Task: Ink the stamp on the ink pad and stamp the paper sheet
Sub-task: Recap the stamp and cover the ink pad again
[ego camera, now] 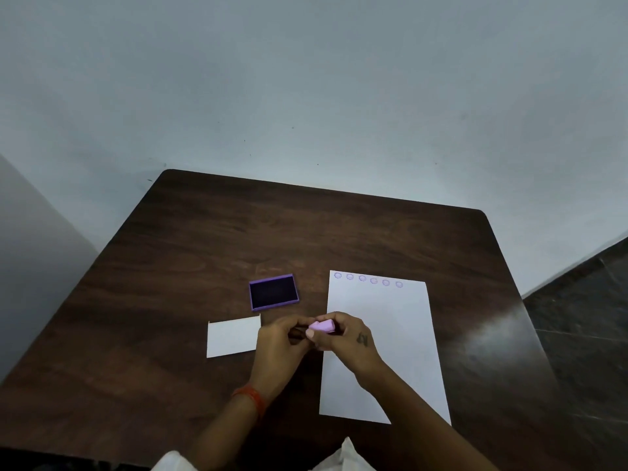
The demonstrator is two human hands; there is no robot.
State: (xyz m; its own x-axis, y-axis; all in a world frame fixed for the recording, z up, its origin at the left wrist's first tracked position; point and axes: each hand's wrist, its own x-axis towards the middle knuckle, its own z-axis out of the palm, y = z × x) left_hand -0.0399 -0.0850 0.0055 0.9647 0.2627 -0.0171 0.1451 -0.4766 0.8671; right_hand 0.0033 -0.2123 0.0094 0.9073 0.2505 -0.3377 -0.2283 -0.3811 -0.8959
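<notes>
While both hands (307, 338) clench their grip on it, the stamp (323, 326) lies roughly level, left-right.

On one dark wooden table (204, 253) lie one open ink pad (273, 292), one small white card (233, 336) and one paper sheet (384, 334) bearing six round purple stamp marks (368, 279) — while two hands — left hand (280, 345), right hand (343, 338) — share one pink stamp (323, 326).
</notes>
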